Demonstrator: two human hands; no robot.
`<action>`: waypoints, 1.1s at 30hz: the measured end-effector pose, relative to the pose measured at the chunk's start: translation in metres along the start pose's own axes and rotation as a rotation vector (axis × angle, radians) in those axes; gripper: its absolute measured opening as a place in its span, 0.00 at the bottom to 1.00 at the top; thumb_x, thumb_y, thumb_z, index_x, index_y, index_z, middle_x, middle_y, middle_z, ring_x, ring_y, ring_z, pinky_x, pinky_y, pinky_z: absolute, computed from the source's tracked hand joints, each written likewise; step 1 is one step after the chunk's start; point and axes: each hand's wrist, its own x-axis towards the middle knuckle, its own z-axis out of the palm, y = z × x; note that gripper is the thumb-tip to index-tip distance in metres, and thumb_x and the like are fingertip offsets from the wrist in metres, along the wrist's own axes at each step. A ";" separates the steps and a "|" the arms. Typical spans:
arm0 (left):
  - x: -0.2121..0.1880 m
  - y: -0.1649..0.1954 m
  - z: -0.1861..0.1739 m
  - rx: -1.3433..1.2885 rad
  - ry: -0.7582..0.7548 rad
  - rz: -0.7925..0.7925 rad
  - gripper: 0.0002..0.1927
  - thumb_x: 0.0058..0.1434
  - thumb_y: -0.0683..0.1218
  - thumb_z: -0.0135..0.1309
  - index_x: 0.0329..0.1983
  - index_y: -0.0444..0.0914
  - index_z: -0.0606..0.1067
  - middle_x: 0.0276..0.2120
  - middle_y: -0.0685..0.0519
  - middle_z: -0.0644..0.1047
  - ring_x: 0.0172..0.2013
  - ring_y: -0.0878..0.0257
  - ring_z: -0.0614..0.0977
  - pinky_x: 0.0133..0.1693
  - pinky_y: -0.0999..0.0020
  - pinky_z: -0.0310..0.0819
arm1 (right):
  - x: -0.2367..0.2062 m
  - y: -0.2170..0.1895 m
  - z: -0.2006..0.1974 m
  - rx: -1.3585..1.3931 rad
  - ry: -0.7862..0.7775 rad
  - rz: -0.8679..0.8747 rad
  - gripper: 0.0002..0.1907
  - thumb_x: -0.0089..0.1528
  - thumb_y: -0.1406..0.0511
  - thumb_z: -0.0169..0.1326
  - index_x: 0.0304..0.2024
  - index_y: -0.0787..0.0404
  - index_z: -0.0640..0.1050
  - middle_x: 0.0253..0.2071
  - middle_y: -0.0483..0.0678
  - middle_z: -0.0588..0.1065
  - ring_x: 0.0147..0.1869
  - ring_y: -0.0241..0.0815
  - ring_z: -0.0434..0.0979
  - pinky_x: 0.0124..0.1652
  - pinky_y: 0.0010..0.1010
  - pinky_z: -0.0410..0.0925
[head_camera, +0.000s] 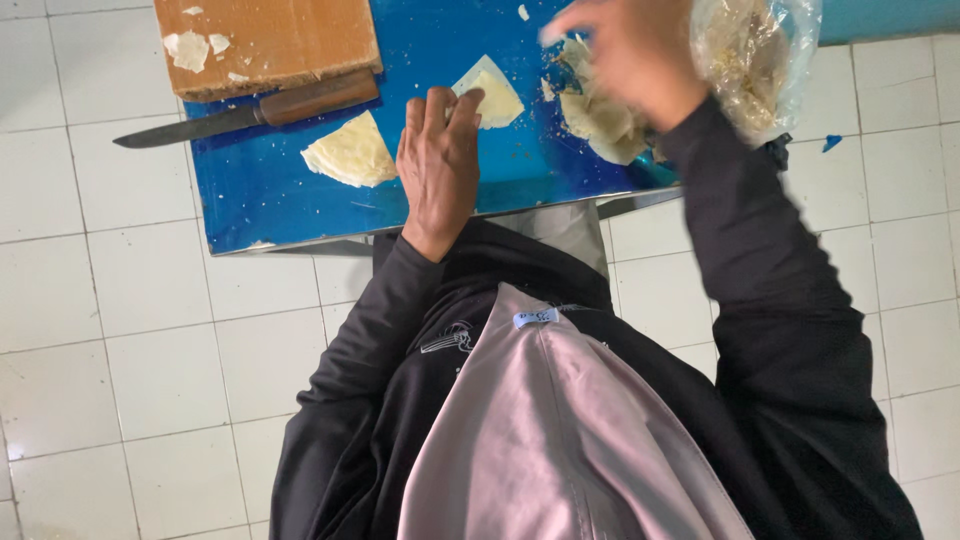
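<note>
My left hand (438, 165) lies palm down on a blue table top (250, 205), its fingertips resting on the edge of a pale triangular flat piece (495, 98). A second pale wedge (350, 152) lies just left of that hand. My right hand (625, 50) is raised and blurred above a pile of pale flat pieces (600, 122). A clear plastic bag (755, 55) with pale crumbly contents sits right beside its wrist. Whether the right hand grips anything is hidden by blur.
A knife with a wooden handle (255, 110) lies at the table's left, its blade past the edge. Behind it is a wooden board (265, 40) with scraps on it. White floor tiles (120, 330) surround the table. My dark sleeves and a pale garment fill the lower frame.
</note>
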 end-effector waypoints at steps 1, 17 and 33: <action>0.000 0.000 0.001 0.009 -0.012 0.005 0.11 0.68 0.40 0.56 0.53 0.40 0.77 0.46 0.51 0.72 0.46 0.51 0.74 0.44 0.56 0.70 | -0.006 -0.012 0.014 -0.031 0.032 -0.052 0.25 0.54 0.77 0.56 0.46 0.46 0.88 0.49 0.48 0.71 0.56 0.51 0.68 0.47 0.50 0.58; -0.004 0.007 -0.002 0.088 -0.040 0.043 0.11 0.63 0.38 0.55 0.49 0.38 0.77 0.48 0.50 0.71 0.48 0.51 0.74 0.47 0.57 0.70 | -0.024 -0.041 0.047 -0.436 0.052 -0.232 0.20 0.76 0.69 0.48 0.68 0.44 0.76 0.53 0.45 0.63 0.58 0.47 0.59 0.52 0.51 0.52; -0.005 0.013 -0.004 0.101 -0.033 0.049 0.12 0.62 0.39 0.54 0.50 0.40 0.77 0.48 0.51 0.71 0.48 0.51 0.74 0.45 0.57 0.69 | -0.014 -0.014 0.060 -0.162 0.082 -0.195 0.37 0.65 0.79 0.49 0.70 0.38 0.77 0.46 0.44 0.59 0.53 0.44 0.59 0.45 0.38 0.47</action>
